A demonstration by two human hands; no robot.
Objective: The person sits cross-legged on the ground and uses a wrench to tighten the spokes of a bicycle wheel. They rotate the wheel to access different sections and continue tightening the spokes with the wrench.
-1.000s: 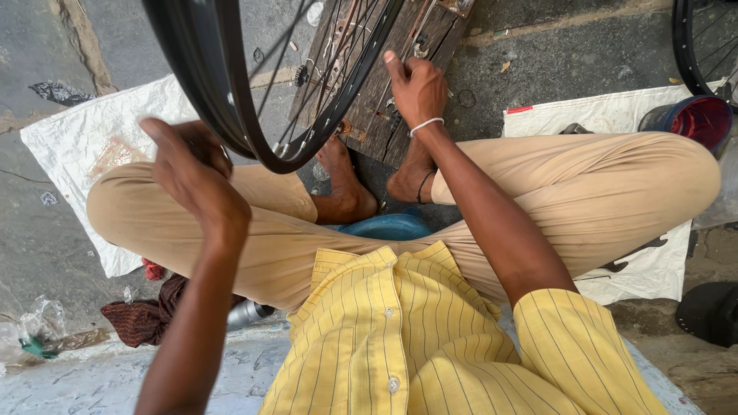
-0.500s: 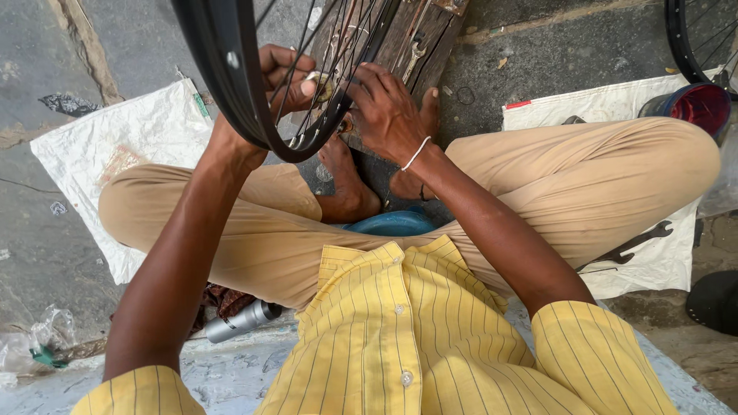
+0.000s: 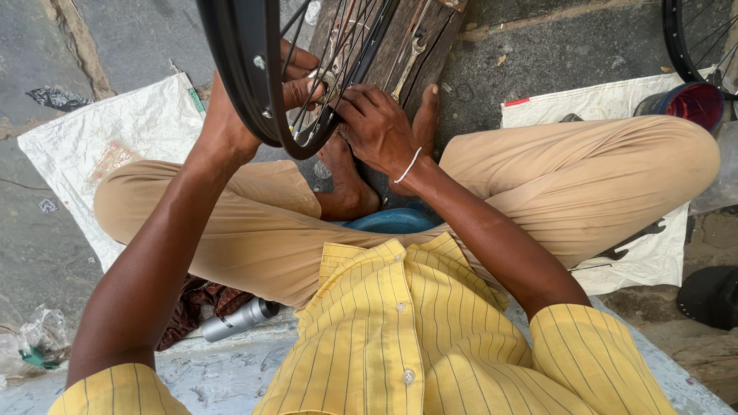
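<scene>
1. Concrete floor (image 3: 138,46), grey and cracked, with white woven sacks (image 3: 115,146) spread left and right. I sit cross-legged on it in tan trousers, bare feet forward.
2. Black bicycle wheel rim (image 3: 238,69) is the biggest item in play: stands upright in front of me, lower arc just above my feet, top out of frame. My read: light, stiff hoop, smooth paint, a bit slippery. Best hold is around the rim itself; the thin spokes (image 3: 350,46) will flex, so don't load them.
3. Weathered wooden board (image 3: 427,42) lies behind the wheel, a spanner on it.
4. Second wheel (image 3: 696,38) at the far right edge, dark red tub (image 3: 696,104) beside it.
5. Left hand (image 3: 254,107) reaches around the rim from the left, fingers curled in through the spokes, seemingly bracing the wheel.
6. Right hand (image 3: 377,127) is closed, fingertips pinching at a small metal part where the spokes meet the rim. Can't tell what part exactly.
7. Small stuff: silver canister (image 3: 238,319) on a dark rag by my left hip, blue dish (image 3: 392,221) under my ankles.
</scene>
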